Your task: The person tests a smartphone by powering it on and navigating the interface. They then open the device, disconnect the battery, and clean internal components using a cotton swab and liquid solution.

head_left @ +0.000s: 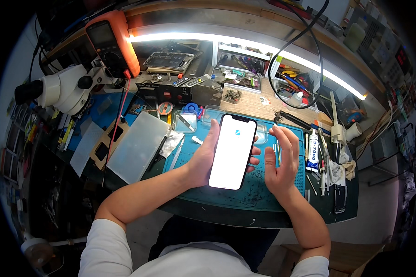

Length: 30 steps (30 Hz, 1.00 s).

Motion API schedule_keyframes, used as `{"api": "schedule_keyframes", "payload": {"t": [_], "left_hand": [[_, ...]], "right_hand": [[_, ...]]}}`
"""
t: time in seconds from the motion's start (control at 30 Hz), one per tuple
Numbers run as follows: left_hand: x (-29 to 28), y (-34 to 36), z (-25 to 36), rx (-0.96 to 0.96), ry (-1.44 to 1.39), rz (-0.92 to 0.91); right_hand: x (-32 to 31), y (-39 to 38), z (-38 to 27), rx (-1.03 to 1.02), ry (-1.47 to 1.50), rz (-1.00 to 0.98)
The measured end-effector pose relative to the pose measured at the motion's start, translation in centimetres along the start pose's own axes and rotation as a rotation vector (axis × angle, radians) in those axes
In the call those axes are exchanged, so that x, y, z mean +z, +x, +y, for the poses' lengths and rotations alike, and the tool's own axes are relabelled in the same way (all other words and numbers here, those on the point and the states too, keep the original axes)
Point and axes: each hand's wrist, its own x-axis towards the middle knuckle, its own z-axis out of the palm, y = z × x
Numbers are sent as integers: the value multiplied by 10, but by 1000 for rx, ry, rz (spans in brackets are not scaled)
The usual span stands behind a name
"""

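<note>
My left hand [201,158] holds a smartphone [231,159] upright, its fingertips wrapped round the phone's right edge. The screen is white, with a small blue icon in the upper middle. My right hand [282,164] is open beside the phone, fingers loosely curved and apart, holding nothing. Below both hands lies a teal work mat [242,201]. Behind the phone are small clear plastic trays [186,120], partly hidden by it.
A microscope [55,92] and orange multimeter [122,39] stand left, beside a translucent plastic sheet [136,150]. A glue tube [313,152], syringe and tools line the right. An opened device [168,61] and parts organisers [242,64] sit behind. A black cable [316,32] loops overhead.
</note>
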Motion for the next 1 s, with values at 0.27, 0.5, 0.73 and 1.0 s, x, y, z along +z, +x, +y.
{"api": "schedule_keyframes", "payload": {"t": [0.27,0.5,0.73,1.0], "left_hand": [[0,0,0,2,-9,-8],[-1,0,0,4,-11,-16],[-2,0,-1,7,-7,-16],[-1,1,-1,4,-5,-11]], "right_hand": [[0,0,1,-9,-8,-2],[0,0,2,-9,-11,-3],[0,0,0,-16,-17,-5],[1,0,1,-13,-3,-1]]}}
